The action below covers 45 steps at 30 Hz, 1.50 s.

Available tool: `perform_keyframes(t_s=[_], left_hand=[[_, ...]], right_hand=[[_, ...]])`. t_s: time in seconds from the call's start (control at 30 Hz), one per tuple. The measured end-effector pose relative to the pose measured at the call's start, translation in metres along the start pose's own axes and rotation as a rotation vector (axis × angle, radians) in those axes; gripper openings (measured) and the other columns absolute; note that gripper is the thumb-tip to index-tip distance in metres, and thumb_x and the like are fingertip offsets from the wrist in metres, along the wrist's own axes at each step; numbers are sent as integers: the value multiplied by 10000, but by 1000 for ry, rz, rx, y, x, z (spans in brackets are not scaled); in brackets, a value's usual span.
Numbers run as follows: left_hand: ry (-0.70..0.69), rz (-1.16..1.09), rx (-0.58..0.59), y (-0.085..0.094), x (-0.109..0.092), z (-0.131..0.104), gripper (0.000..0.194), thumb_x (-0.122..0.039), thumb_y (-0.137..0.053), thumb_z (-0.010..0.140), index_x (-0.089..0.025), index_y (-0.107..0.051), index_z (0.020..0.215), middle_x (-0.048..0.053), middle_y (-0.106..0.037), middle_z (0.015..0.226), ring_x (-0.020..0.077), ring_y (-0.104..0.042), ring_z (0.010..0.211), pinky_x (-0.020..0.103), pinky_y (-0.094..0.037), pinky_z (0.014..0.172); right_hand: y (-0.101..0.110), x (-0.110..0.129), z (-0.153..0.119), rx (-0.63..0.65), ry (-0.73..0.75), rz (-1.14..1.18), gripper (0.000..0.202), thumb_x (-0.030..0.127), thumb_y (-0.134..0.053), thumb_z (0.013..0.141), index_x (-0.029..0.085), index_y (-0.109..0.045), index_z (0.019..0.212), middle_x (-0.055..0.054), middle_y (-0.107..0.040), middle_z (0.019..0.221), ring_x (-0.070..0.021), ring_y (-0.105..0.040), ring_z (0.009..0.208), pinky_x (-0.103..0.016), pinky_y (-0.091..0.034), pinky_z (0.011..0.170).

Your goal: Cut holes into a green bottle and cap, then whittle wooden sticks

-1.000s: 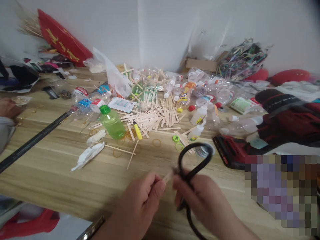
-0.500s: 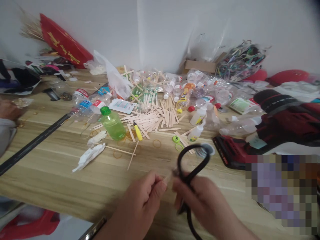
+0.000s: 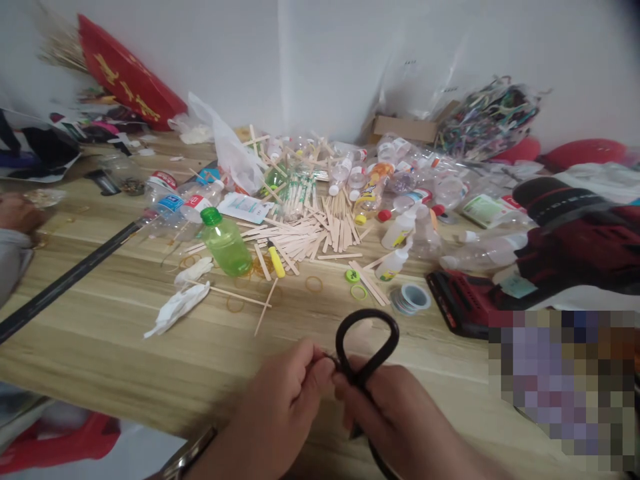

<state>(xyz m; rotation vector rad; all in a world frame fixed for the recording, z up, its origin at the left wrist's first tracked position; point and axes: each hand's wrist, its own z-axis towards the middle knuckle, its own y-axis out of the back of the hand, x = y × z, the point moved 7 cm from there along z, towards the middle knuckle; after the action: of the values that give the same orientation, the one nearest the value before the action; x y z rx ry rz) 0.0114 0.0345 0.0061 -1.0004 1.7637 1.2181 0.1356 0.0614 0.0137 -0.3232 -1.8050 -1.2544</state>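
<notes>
My right hand point(image 3: 395, 407) is wrapped round a pair of black-handled scissors point(image 3: 393, 333); one big handle loop sticks up above my fingers, and the other runs down below the hand. Pressed together just left of it, the thumb and fingers of my left hand point(image 3: 293, 400) pinch something too small and covered to make out. Both hands nearly touch over the near part of the wooden table point(image 3: 210, 380). Beyond them lie two crossed thin sticks point(image 3: 265, 310), a rubber band point(image 3: 314, 284) and a roll of grey wire or tape point(image 3: 413, 298).
A green bottle point(image 3: 227, 243), a yellow-handled tool point(image 3: 276, 260) and a heap of wooden craft sticks point(image 3: 300, 233) occupy the middle. Glue bottles point(image 3: 393, 265) and a red-black power drill point(image 3: 565, 247) stand to the right. Another person's hand point(image 3: 17, 213) rests at far left.
The scissors and my right hand have shifted left and a little down, closer to my left hand. The upright handle loop has dropped, uncovering the grey roll.
</notes>
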Motion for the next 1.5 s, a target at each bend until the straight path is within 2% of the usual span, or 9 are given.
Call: perform_keyframes(t_s=[0.17, 0.47, 0.57, 0.87, 0.97, 1.07, 1.17, 1.33, 1.5], left_hand=[[-1, -8, 18, -1, -1, 0, 346, -453, -328, 960, -203, -492, 785, -40, -457, 625, 117, -382, 539, 235, -273, 488], [0, -24, 26, -3, 0, 0, 344, -457, -329, 960, -204, -491, 792, -35, -473, 644, 116, -399, 554, 232, -274, 490], [-7, -19, 20, -3, 0, 0, 333, -447, -341, 957, -206, -482, 776, -34, -484, 643, 116, -402, 551, 232, -279, 493], [24, 9, 13, -1, 1, -1, 351, -473, -327, 953, -207, -489, 790, -27, -504, 643, 121, -403, 533, 237, -286, 484], [13, 15, 9, 0, 1, -1, 347, -459, -328, 954, -208, -495, 782, -16, -526, 660, 130, -431, 568, 236, -308, 505], [19, 11, 3, -1, 3, -1, 351, -463, -329, 955, -210, -489, 772, -7, -544, 677, 132, -444, 583, 233, -309, 503], [30, -8, 18, -2, 4, -3, 355, -475, -329, 953, -211, -493, 781, -28, -490, 622, 121, -389, 523, 230, -291, 472], [51, -49, 28, -1, 5, -6, 382, -518, -331, 948, -216, -461, 753, -63, -378, 545, 106, -327, 462, 231, -250, 436], [40, -56, 19, 0, 5, -5, 374, -508, -323, 949, -211, -467, 771, -51, -430, 584, 105, -340, 480, 230, -249, 440]], right_hand=[[5, -2, 1, -49, -1, -51, 462, 417, -330, 919, 200, -555, 578, -37, -628, 598, -130, -589, 517, -223, -379, 489], [4, -3, 1, -25, -30, -2, 493, 428, -309, 934, 204, -559, 573, -23, -617, 564, -120, -592, 502, -200, -394, 486], [2, 1, 0, 5, 18, 1, 451, 409, -334, 916, 209, -540, 568, -15, -608, 547, -121, -584, 482, -204, -382, 468], [2, -3, 1, -67, -35, 30, 457, 429, -326, 933, 203, -541, 599, -14, -599, 537, -115, -571, 475, -195, -381, 471], [-4, 0, 1, 13, 39, 23, 445, 435, -336, 932, 200, -546, 618, -4, -563, 490, -112, -533, 430, -201, -351, 438], [-1, -5, -1, -15, -21, -5, 480, 421, -311, 948, 197, -556, 600, -25, -612, 563, -121, -585, 506, -205, -386, 491], [-3, -1, -1, 26, 24, -27, 415, 389, -346, 936, 198, -561, 637, -9, -609, 557, -115, -576, 482, -203, -369, 469], [6, -1, 1, -37, 5, -18, 486, 416, -321, 944, 199, -558, 578, -22, -621, 580, -118, -591, 507, -210, -370, 473], [5, 0, 1, -9, 14, 12, 508, 402, -329, 964, 193, -573, 571, -17, -603, 571, -103, -573, 512, -199, -378, 495]])
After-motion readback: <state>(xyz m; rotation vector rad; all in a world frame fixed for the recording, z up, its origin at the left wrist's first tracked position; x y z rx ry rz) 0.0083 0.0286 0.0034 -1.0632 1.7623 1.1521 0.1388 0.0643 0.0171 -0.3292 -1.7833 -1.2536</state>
